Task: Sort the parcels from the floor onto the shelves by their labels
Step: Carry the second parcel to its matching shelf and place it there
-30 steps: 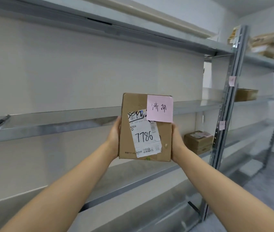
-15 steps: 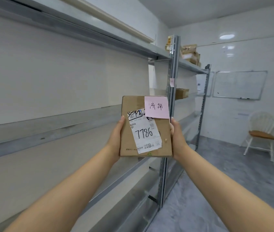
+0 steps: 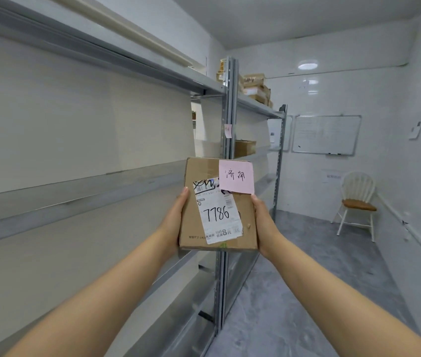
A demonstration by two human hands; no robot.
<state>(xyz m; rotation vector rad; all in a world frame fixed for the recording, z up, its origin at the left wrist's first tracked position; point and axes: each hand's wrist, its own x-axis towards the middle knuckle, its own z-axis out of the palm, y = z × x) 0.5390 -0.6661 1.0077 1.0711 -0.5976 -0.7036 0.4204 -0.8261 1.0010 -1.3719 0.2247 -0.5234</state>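
One cardboard parcel (image 3: 218,204) is held upright in the air beside the shelving (image 3: 227,176), gripped between two hands: left hand (image 3: 172,225) on its left edge, right hand (image 3: 264,225) on its right. It carries one pink note (image 3: 236,177) and one white label (image 3: 217,215) marked 7786.

The cardboard box (image 3: 217,204), in the grip of the left hand (image 3: 172,222) and the right hand (image 3: 264,226), carries a pink sticky note (image 3: 236,177) at its upper corner above the right-hand grip, handwritten "济南". Between the two grips, a white shipping label (image 3: 217,215) shows "7786" in black marker; its lower edge has a printed line ending in a large "8元", and the small print above is too fine to read. Beyond the box, a pink note (image 3: 228,130) on the shelf post (image 3: 230,104) is too small to read.
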